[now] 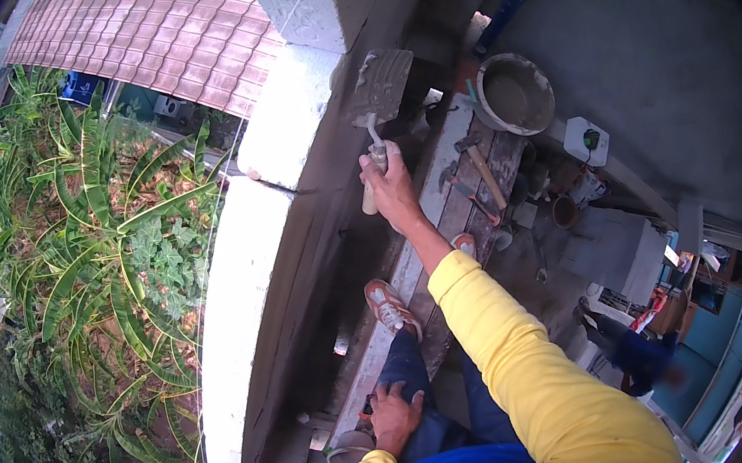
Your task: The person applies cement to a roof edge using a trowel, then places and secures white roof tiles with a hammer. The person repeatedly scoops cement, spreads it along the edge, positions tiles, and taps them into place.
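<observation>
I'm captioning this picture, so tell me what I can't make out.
Head view: handle of the trowel, partly covered by the right hand.
Head view: right shoe, mostly behind the yellow right sleeve.
Head view: palm of the left hand, turned down against the leg.
Head view: person at lower right, blurred.

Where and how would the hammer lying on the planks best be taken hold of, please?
Probably by the near end of the hammer's wooden handle, coming from above and the person's side: it is slim and points back this way, with the head at the far end; a red-handled tool lies close on its left.
</observation>
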Motion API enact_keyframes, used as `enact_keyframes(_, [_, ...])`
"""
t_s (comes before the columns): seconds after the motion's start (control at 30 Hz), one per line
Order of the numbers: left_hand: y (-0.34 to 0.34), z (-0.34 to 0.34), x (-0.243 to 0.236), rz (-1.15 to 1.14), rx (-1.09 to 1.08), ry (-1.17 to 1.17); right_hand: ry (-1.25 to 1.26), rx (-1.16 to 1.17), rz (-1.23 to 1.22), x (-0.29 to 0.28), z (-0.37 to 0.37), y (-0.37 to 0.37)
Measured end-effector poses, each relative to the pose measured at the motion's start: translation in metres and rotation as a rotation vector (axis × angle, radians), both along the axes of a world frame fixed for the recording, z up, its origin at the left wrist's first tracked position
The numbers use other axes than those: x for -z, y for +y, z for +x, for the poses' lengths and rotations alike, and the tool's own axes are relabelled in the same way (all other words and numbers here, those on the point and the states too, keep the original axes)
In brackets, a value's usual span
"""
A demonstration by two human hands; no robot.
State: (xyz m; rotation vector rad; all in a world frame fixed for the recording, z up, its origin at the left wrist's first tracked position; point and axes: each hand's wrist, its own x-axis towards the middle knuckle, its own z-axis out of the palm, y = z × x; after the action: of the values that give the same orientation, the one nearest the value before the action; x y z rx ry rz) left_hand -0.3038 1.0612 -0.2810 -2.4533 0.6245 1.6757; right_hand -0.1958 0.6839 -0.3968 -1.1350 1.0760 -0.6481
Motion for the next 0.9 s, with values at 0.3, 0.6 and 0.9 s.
enact_keyframes(0.3, [0.02, 0.016, -0.002, -0.031, -0.087, 0.058, 0.256, -0.325, -0.374, -0.029, -0.039, 0.08])
enact_keyframes(0.6, [0.017, 0.03, 0.004, 0.008, -0.17, 0.104, 0.597, -0.057, 0.122, 0.008, -0.168, 0.125])
enact_keyframes(0.9, [-0.019, 0.01, 0.017, -0.002, -0.146, 0.047, 0.988, 0.164, -0.105, 0.086, -0.327, -0.08])
